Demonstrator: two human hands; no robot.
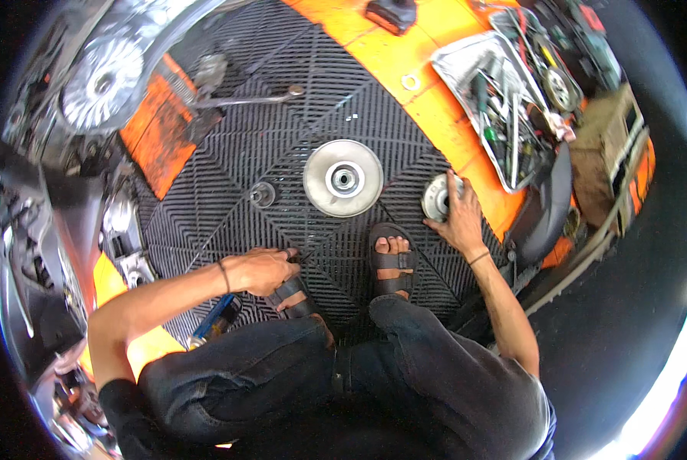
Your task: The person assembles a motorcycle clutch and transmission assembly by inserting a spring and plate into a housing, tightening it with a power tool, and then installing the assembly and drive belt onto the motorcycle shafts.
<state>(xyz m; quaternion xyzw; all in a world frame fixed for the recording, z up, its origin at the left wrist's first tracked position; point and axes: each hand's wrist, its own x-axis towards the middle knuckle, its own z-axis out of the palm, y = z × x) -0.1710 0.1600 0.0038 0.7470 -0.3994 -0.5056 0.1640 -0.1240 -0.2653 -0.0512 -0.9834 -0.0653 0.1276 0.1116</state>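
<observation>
My right hand (460, 218) has its fingers and thumb around the rim of a round metal part (436, 198) with a raised hub, low over the black slatted mat. To its left, a wide pulley disc (322, 180) with a ringed hub in its middle lies flat. A small cylindrical metal part (263, 195) rests farther left on the mat. My left hand (263, 271) is closed beside my left sandal, its fingers curled; whatever they may hold is hidden.
The black mat (236, 146) lies over an orange floor. A metal tray (500, 172) of hand tools stands at the right, near a worn box (600, 142). A long-handled wrench (255, 100) and a finned metal fan (105, 80) on a machine are at the far left. A blue can (219, 314) is by my left leg.
</observation>
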